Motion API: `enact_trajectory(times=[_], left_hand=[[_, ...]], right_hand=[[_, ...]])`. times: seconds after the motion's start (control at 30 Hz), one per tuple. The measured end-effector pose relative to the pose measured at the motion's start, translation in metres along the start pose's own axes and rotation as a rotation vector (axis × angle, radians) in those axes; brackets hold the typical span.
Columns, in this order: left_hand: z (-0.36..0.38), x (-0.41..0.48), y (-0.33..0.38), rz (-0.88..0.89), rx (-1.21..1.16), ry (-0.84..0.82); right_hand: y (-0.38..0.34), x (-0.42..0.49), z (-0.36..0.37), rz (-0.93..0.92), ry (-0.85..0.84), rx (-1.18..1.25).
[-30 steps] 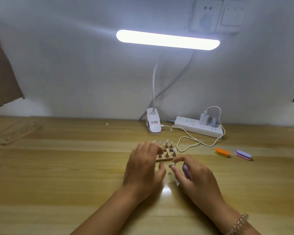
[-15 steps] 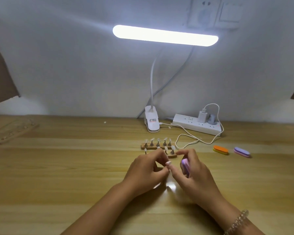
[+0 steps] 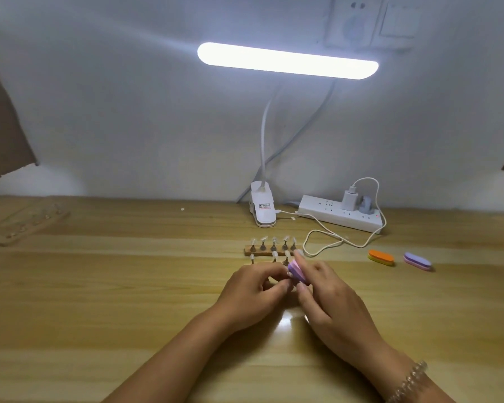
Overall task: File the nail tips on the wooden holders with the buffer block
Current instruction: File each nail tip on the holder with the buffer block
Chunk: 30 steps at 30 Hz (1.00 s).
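Pale wooden bench point(image 3: 99, 301), bar lamp point(image 3: 287, 61) overhead. Right hand point(image 3: 332, 295): grip pinched on purple buffer block point(image 3: 297, 273), long axis running 11 to 5. Left hand point(image 3: 253, 289): grip clamped on a single nail tip point(image 3: 289, 274), lying at the block's 9 o'clock, apparently touching its face. Wooden holders point(image 3: 269, 250) just beyond both hands, at 12 o'clock.
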State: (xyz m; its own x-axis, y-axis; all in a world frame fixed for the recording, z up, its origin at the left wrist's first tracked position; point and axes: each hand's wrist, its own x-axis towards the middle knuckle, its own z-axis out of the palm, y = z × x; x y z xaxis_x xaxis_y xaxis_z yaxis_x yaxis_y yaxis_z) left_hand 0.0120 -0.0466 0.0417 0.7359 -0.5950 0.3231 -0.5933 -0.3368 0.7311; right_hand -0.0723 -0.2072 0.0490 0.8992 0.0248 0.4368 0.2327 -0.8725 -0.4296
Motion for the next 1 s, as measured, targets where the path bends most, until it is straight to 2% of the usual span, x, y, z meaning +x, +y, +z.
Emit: enact_trajectory(times=[0.27,0.43,0.57,0.73,0.87,1.0], left_hand=[[-0.001,0.001,0.000,0.010,0.038,0.036],[-0.001,0.000,-0.002,0.009,0.133,-0.023],[-0.002,0.000,0.000,0.000,0.162,-0.047],[-0.002,-0.002,0.003,0.013,0.183,-0.055],[-0.003,0.000,0.001,0.014,0.189,-0.053],[-0.001,-0.001,0.000,0.021,0.171,-0.034]], right_hand=[[-0.001,-0.002,-0.001,-0.012,0.101,0.022],[0.007,0.005,-0.005,0.205,0.185,0.109],[-0.002,-0.002,-0.002,0.077,0.099,-0.003],[0.007,0.006,-0.007,0.244,0.173,0.118],[-0.003,-0.003,-0.001,0.095,0.070,0.028],[0.008,0.007,-0.004,0.258,0.151,0.160]])
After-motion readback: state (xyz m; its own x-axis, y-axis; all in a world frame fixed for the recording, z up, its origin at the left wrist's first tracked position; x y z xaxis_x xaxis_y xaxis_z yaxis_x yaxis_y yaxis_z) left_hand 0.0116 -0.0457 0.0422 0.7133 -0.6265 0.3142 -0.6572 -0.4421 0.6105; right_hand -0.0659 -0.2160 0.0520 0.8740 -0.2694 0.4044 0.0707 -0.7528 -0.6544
